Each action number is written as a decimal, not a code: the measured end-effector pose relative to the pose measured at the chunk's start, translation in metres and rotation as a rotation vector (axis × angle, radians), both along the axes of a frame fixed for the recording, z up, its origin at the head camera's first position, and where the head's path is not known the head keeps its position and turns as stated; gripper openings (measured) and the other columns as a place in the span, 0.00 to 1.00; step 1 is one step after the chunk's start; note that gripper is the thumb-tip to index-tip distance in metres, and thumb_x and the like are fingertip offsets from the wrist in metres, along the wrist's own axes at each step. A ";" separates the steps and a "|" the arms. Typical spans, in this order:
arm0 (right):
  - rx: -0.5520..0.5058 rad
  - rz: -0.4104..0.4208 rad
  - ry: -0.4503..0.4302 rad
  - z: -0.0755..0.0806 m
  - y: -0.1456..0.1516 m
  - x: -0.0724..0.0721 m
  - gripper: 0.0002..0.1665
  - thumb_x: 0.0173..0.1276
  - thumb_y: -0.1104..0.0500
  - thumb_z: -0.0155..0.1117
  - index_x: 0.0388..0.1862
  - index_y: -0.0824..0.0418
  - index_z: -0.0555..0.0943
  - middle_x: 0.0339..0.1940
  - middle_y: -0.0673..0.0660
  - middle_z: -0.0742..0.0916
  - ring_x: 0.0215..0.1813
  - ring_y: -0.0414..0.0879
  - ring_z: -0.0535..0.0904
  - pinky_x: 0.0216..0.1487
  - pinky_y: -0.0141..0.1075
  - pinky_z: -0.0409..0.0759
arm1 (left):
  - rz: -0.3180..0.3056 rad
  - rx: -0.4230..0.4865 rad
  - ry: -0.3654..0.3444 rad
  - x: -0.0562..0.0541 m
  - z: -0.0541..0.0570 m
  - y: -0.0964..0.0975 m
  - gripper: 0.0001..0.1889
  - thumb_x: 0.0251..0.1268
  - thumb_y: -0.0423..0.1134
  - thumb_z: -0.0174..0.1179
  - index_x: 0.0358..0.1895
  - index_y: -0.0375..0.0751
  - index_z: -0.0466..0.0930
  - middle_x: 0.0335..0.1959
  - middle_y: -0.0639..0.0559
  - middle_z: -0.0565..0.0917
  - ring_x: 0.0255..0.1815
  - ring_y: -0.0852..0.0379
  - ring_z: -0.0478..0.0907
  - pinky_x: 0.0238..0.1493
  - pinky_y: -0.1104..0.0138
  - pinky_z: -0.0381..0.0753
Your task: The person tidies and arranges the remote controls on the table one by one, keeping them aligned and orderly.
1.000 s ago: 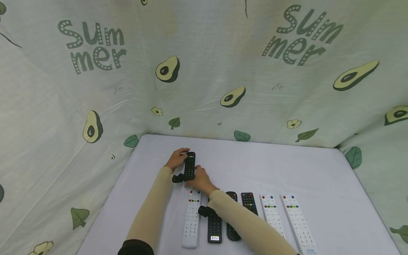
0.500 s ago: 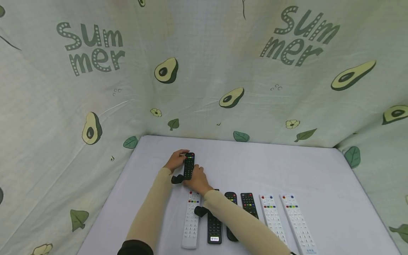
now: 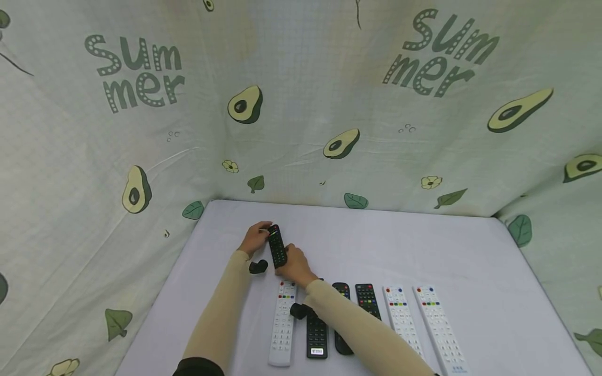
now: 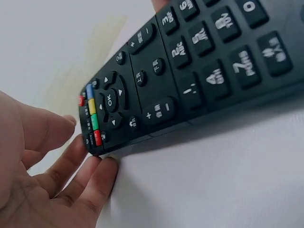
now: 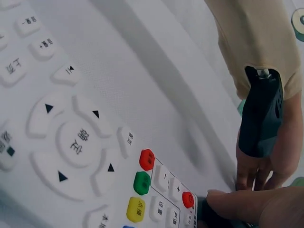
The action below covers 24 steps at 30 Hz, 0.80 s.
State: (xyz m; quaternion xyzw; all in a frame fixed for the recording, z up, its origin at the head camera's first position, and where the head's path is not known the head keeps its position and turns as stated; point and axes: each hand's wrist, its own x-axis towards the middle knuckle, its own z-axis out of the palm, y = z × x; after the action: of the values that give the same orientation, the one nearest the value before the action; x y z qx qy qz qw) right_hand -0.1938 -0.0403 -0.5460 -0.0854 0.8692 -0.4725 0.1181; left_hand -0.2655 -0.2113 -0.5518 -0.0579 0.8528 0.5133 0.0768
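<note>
A black remote control (image 3: 277, 246) is held above the white table toward its far left, its top end tilted left. My right hand (image 3: 295, 266) grips its near end; in the right wrist view the thumb (image 5: 256, 204) lies on it. My left hand (image 3: 254, 237) is at its far end. Close up in the left wrist view, fingertips of the left hand (image 4: 57, 180) touch the edge beside the coloured buttons, with the thumb apart from it. Just nearer lies a white remote control (image 3: 282, 329), which fills much of the right wrist view.
In a row to the right of the white remote lie a black remote (image 3: 317, 334), a rounded black remote (image 3: 342, 342), another black remote (image 3: 368, 298) and two white remotes (image 3: 403, 316) (image 3: 441, 329). The right forearm crosses over part of the row. A printed cloth (image 3: 291, 104) hangs behind the table.
The held black remote has turned, its top end swinging left. My left hand has shifted slightly left along with it. The right hand stays nearly in place, and the row has not moved.
</note>
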 end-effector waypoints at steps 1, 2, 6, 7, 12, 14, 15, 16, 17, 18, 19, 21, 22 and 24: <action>-0.012 0.004 -0.003 0.000 0.002 0.000 0.38 0.55 0.67 0.81 0.62 0.78 0.74 0.49 0.69 0.85 0.50 0.58 0.82 0.56 0.54 0.84 | 0.008 -0.001 0.002 0.001 0.000 0.000 0.24 0.76 0.25 0.47 0.72 0.28 0.73 0.72 0.30 0.74 0.67 0.37 0.75 0.73 0.47 0.72; -0.016 0.010 -0.006 -0.001 0.003 0.000 0.37 0.55 0.67 0.80 0.61 0.77 0.75 0.49 0.68 0.85 0.50 0.58 0.83 0.56 0.54 0.84 | 0.019 0.006 0.001 0.002 0.001 -0.001 0.23 0.77 0.26 0.47 0.72 0.29 0.73 0.71 0.31 0.75 0.67 0.37 0.75 0.73 0.47 0.72; -0.030 0.022 -0.041 0.000 0.010 -0.001 0.34 0.57 0.67 0.78 0.62 0.74 0.77 0.47 0.65 0.86 0.49 0.55 0.83 0.57 0.52 0.84 | 0.048 0.060 -0.004 0.005 0.005 -0.002 0.21 0.82 0.29 0.47 0.72 0.28 0.74 0.71 0.30 0.75 0.67 0.39 0.75 0.72 0.49 0.74; -0.032 0.023 -0.054 0.000 0.012 -0.001 0.34 0.57 0.67 0.78 0.63 0.73 0.77 0.47 0.64 0.87 0.49 0.54 0.84 0.56 0.51 0.84 | 0.057 0.076 -0.002 0.006 0.005 -0.002 0.21 0.83 0.29 0.47 0.72 0.28 0.74 0.71 0.30 0.75 0.66 0.40 0.75 0.70 0.51 0.76; -0.049 0.027 -0.100 0.006 0.023 0.001 0.34 0.60 0.65 0.78 0.64 0.71 0.78 0.48 0.63 0.87 0.48 0.53 0.84 0.54 0.50 0.85 | 0.084 0.152 0.007 0.009 0.009 -0.003 0.19 0.85 0.32 0.49 0.69 0.28 0.77 0.67 0.32 0.77 0.60 0.47 0.77 0.59 0.62 0.81; -0.052 0.028 -0.099 0.009 0.028 0.002 0.33 0.60 0.65 0.78 0.64 0.71 0.78 0.49 0.65 0.87 0.49 0.55 0.84 0.54 0.51 0.85 | 0.082 0.180 0.014 0.010 0.011 -0.004 0.18 0.85 0.33 0.49 0.68 0.28 0.78 0.66 0.33 0.78 0.58 0.49 0.78 0.57 0.64 0.82; -0.051 0.026 -0.094 0.010 0.030 0.003 0.33 0.61 0.64 0.79 0.64 0.71 0.79 0.51 0.65 0.87 0.50 0.55 0.84 0.54 0.52 0.85 | 0.079 0.196 0.018 0.010 0.011 -0.003 0.18 0.86 0.33 0.50 0.68 0.28 0.78 0.65 0.33 0.79 0.58 0.49 0.78 0.56 0.65 0.83; -0.051 0.024 -0.091 0.011 0.033 0.004 0.33 0.61 0.64 0.79 0.64 0.70 0.79 0.51 0.65 0.86 0.50 0.55 0.84 0.54 0.52 0.85 | 0.074 0.210 0.020 0.011 0.012 -0.002 0.18 0.86 0.33 0.50 0.68 0.27 0.78 0.65 0.33 0.79 0.58 0.49 0.79 0.56 0.65 0.83; -0.050 0.022 -0.089 0.012 0.037 0.005 0.33 0.61 0.63 0.79 0.64 0.70 0.79 0.52 0.65 0.86 0.51 0.56 0.83 0.55 0.52 0.85 | 0.067 0.224 0.020 0.011 0.012 -0.001 0.18 0.85 0.33 0.50 0.68 0.27 0.78 0.65 0.33 0.79 0.58 0.49 0.79 0.57 0.65 0.84; -0.049 0.020 -0.088 0.013 0.040 0.007 0.34 0.61 0.63 0.79 0.65 0.69 0.79 0.53 0.65 0.86 0.51 0.55 0.83 0.55 0.52 0.85 | 0.061 0.233 0.021 0.011 0.013 0.000 0.18 0.85 0.33 0.50 0.67 0.27 0.78 0.65 0.33 0.79 0.58 0.49 0.79 0.57 0.64 0.84; -0.047 0.021 -0.082 0.015 0.043 0.008 0.34 0.61 0.63 0.79 0.65 0.69 0.79 0.53 0.65 0.86 0.51 0.55 0.84 0.54 0.52 0.85 | 0.054 0.244 0.021 0.012 0.014 0.001 0.18 0.85 0.33 0.51 0.67 0.27 0.78 0.65 0.33 0.79 0.58 0.49 0.80 0.58 0.64 0.84; -0.041 0.016 -0.081 0.017 0.049 0.011 0.34 0.61 0.63 0.79 0.65 0.69 0.79 0.53 0.64 0.86 0.51 0.54 0.83 0.54 0.51 0.85 | 0.039 0.268 0.015 0.013 0.014 0.004 0.18 0.85 0.33 0.52 0.67 0.27 0.78 0.65 0.33 0.78 0.59 0.49 0.80 0.60 0.63 0.84; -0.042 0.013 -0.081 0.019 0.052 0.013 0.34 0.61 0.63 0.79 0.65 0.69 0.79 0.53 0.64 0.86 0.51 0.54 0.83 0.53 0.51 0.85 | 0.031 0.279 0.010 0.013 0.015 0.006 0.18 0.84 0.33 0.52 0.67 0.27 0.78 0.65 0.33 0.78 0.59 0.49 0.80 0.60 0.63 0.84; -0.046 0.004 -0.086 0.022 0.059 0.017 0.34 0.61 0.63 0.79 0.66 0.68 0.79 0.52 0.64 0.86 0.50 0.53 0.83 0.53 0.50 0.85 | 0.018 0.300 0.005 0.015 0.017 0.011 0.17 0.84 0.33 0.52 0.66 0.27 0.78 0.65 0.32 0.78 0.59 0.49 0.80 0.61 0.62 0.84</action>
State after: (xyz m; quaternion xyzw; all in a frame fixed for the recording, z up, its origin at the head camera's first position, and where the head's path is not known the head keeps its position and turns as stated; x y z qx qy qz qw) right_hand -0.1766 0.0183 -0.5240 -0.0694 0.8520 -0.4955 0.1544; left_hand -0.2504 -0.2007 -0.5344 -0.0523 0.7663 0.6356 0.0777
